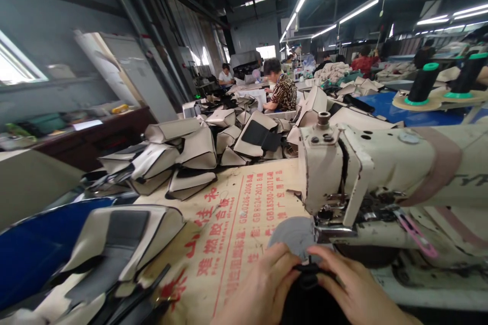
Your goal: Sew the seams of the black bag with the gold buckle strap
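My left hand (261, 287) and my right hand (353, 289) lie close together at the bottom edge, both pinching a black piece of material (309, 289) between them. A grey rounded fabric piece (292, 233) lies just beyond the fingers, under the presser foot (324, 231) of a cream sewing machine (381, 167). The fingers of both hands are curled onto the black piece. The machine's arm stretches to the right above my right hand.
A tan printed sheet with red lettering (229, 228) covers the table. Stacks of beige and black sewn parts (183, 157) lie at left and behind. Black thread cones (423, 84) stand at right. Other people (282, 89) sit at far tables.
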Motion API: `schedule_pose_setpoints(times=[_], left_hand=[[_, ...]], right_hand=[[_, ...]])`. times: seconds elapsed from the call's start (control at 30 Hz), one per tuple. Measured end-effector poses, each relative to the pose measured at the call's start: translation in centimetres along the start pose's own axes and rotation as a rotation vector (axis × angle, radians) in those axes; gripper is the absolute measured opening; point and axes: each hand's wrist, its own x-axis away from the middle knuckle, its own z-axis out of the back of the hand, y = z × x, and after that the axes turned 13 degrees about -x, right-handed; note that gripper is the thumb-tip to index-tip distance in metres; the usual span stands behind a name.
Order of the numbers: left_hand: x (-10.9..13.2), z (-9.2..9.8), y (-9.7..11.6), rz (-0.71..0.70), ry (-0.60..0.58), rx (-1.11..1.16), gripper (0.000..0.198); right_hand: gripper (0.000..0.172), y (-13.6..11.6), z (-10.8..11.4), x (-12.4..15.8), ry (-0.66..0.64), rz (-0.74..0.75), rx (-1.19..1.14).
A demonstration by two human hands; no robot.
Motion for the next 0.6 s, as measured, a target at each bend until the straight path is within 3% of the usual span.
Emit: schedule_pose_setpoints(times=[0.1, 0.27, 0.43, 0.6], left_hand=[[0.1, -0.2, -0.4, -0.011, -0.001, 0.045, 0.023], [0.1, -0.8, -1.4, 0.019, -0.016, 0.063, 0.022], [0.0, -1.5, -2.0, 0.066, 0.06, 0.176, 0.024], [3.1, -4.0, -2.0, 0.267, 0.23, 0.363, 0.028]], right_hand=[[0.037, -0.4, 0.4, -0.4, -0.113, 0.1, 0.138], [0.021, -1.3, 1.7, -1.7, -0.264, 0.055, 0.009], [0.022, -0.7, 1.3, -1.9, -0.161, 0.025, -0.125], [0.029, -0.8, 0.5, -1.1, -0.077, -0.002, -0.132]])
